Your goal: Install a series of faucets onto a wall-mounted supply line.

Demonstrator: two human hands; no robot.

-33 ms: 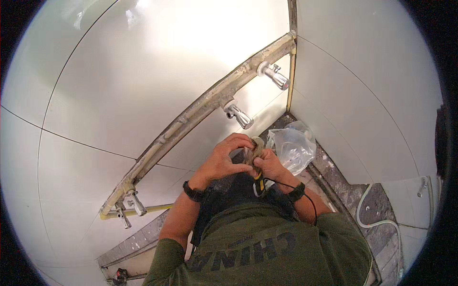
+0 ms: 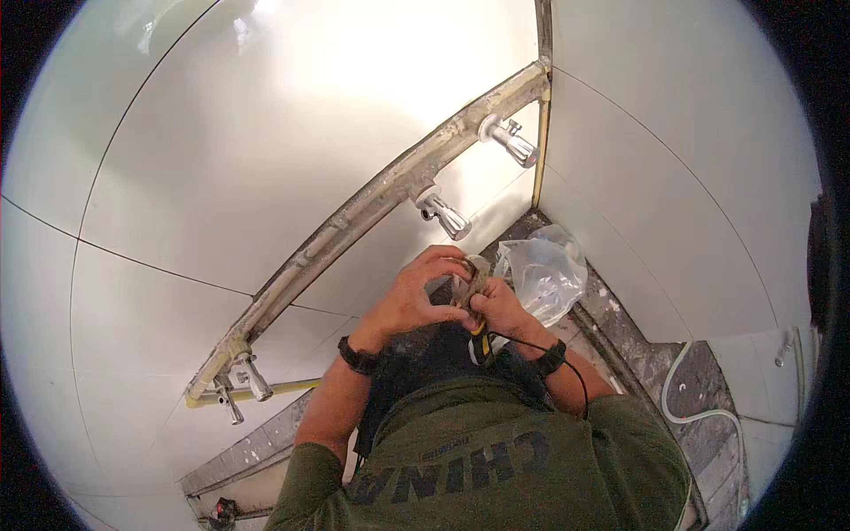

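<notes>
My left hand (image 2: 412, 296) curves its fingers and thumb against a small greyish-brown piece (image 2: 479, 268) in front of my chest. Its kind is unclear, as my fingers hide much of it. My right hand (image 2: 503, 310) is closed on the same piece from the other side, thumb pressed on it. Just below the right fingers juts a yellow-and-black handle (image 2: 481, 345); whether it joins the piece I cannot tell. Beyond my hands, a chrome angle valve (image 2: 445, 215) sticks out of the wall.
A second valve (image 2: 512, 146) sits near the corner, with further chrome valves (image 2: 252, 379) at the lower left. They line a rough channel (image 2: 354, 202) cut in the white tiles. A clear plastic bag (image 2: 547, 274) lies right of my hands. A pale hose (image 2: 677, 389) curves along the right.
</notes>
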